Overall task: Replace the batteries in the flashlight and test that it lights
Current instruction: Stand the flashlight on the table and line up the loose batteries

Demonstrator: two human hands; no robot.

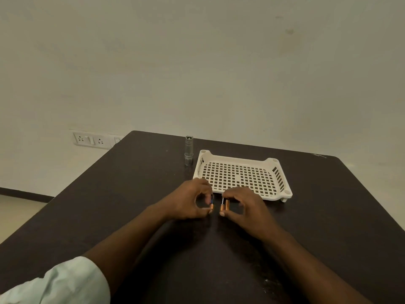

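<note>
The person has batteries in both hands, held upright just above the desk (109,194), at the near edge of the tray (282,189). The left hand (186,202) pinches one battery (211,204) between thumb and fingertips, copper end down. The right hand (243,205) pinches what looks like a pair of batteries (224,205) side by side the same way. Whether these are the fresh cells or the spent ones I cannot tell.

I would guess the step in hand is sorting or readying the cells. To do it well, each one wants checking for its button end, so that all go in facing as the holder asks. The two in the right hand are only lightly held and could slip or roll on the smooth top. Setting spares in the tray would stop that and free a hand for the torch.

The flashlight (188,151) stands on end, just off the far left corner of the tray. It is well apart from both hands, beyond and a little left of the left one. Its top looks open or hollow, though it is too small to be sure. Nothing lies in the tray itself. Either hand must let go of its load before reaching across to the torch, and the left has the shorter way past the tray's left side.
</note>
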